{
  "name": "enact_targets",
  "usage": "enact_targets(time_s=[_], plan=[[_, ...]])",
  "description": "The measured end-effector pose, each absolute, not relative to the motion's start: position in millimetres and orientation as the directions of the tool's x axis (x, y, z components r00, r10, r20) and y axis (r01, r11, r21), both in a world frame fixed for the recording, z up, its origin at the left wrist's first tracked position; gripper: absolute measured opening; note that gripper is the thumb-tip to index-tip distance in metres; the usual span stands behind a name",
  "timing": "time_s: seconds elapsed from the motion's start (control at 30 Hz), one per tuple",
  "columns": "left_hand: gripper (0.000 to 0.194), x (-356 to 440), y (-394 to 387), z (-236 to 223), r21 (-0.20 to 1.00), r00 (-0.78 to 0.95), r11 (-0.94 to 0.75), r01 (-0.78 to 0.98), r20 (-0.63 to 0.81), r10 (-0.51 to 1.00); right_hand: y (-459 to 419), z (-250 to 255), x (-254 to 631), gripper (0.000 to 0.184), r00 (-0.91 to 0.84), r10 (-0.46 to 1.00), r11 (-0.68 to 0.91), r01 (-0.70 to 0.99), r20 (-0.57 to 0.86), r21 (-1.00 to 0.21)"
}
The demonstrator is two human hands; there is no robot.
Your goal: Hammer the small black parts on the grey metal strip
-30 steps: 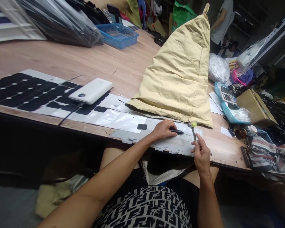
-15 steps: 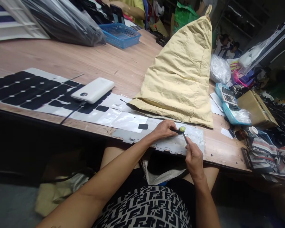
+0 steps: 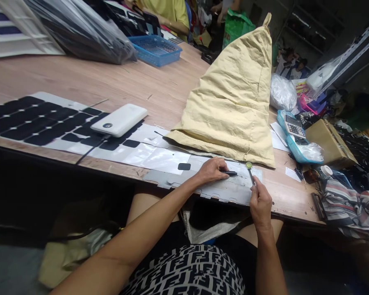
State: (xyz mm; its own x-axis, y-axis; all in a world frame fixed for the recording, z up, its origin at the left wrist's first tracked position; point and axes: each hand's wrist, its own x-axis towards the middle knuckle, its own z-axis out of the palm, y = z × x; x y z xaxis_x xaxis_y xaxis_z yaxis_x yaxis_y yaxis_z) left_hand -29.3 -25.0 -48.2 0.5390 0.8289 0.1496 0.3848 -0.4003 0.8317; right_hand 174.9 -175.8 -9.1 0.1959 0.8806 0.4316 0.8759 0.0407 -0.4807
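My left hand [image 3: 213, 170] rests at the front of the table, its fingers closed on a thin black piece [image 3: 229, 173] whose exact kind I cannot make out. To its right, my right hand [image 3: 260, 200] is wrapped round the shaft of a small hammer [image 3: 250, 169] with a metal shaft and a round yellow-green head. The head is raised and apart from the black piece. Beneath both hands lies a grey-white sheet [image 3: 172, 176] along the table edge. A black rounded patch [image 3: 184, 166] lies left of my left hand.
A large beige cloth bag [image 3: 227, 98] stands just beyond my hands. Leftward are a white power bank [image 3: 119, 119] and flat rows of black pieces [image 3: 43, 121]. Farther back sits a blue basket [image 3: 156, 49]; a calculator [image 3: 295, 127] and cardboard box [image 3: 332, 141] are at right. A person in yellow works opposite.
My right hand has moved right with the hammer, so its head has come away from the black piece. My left hand keeps its hold in nearly the same place.
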Motion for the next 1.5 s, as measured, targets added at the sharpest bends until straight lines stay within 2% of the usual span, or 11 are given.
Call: enact_targets(time_s=[0.17,0.3,0.57,0.7,0.8,0.93,1.03,1.27,1.33,1.4,1.5], plan=[[0.012,-29,-29,-45,0.814,0.530,-0.398,0.423,0.134,0.837,-163,-20,210,0.041,0.374,0.812,-0.285,0.924,0.449,-0.256],[0.013,-27,-27,-47,0.791,0.532,-0.423,0.443,0.147,0.833,-159,-34,227,0.040,0.376,0.778,-0.364,0.923,0.504,-0.127],[0.018,-43,-58,-31,0.837,0.589,-0.486,0.251,0.266,0.763,-159,-40,227,0.037,0.396,0.768,-0.389,0.913,0.504,-0.125],[0.019,-63,-113,-23,0.920,0.785,-0.382,0.091,0.170,0.595,-158,-37,224,0.037,0.407,0.790,-0.404,0.908,0.458,-0.111],[0.017,-67,-144,-37,0.902,0.809,-0.339,0.265,-0.017,0.587,-158,-37,223,0.037,0.413,0.793,-0.415,0.904,0.447,-0.101],[0.023,-59,-159,-75,0.715,0.656,-0.286,0.638,-0.310,0.688,-159,-38,222,0.037,0.414,0.792,-0.417,0.904,0.449,-0.097],[0.023,-53,-162,-90,0.605,0.585,-0.273,0.748,-0.407,0.701,-159,-38,222,0.037,0.410,0.793,-0.410,0.906,0.451,-0.101],[0.024,-55,-134,-35,0.875,0.845,-0.274,0.400,-0.236,0.481,-159,-36,221,0.037,0.418,0.793,-0.418,0.902,0.443,-0.103],[0.026,-57,-109,-15,0.895,0.801,-0.253,0.369,-0.167,0.575,-159,-36,221,0.037,0.420,0.791,-0.417,0.902,0.446,-0.109],[0.027,-60,-79,-3,0.804,0.611,-0.288,0.520,-0.115,0.783,-159,-36,221,0.037,0.420,0.791,-0.416,0.902,0.445,-0.111],[0.029,-63,-37,0,0.523,0.307,-0.249,0.815,-0.026,0.951,-159,-37,222,0.037,0.421,0.793,-0.418,0.902,0.439,-0.111]])
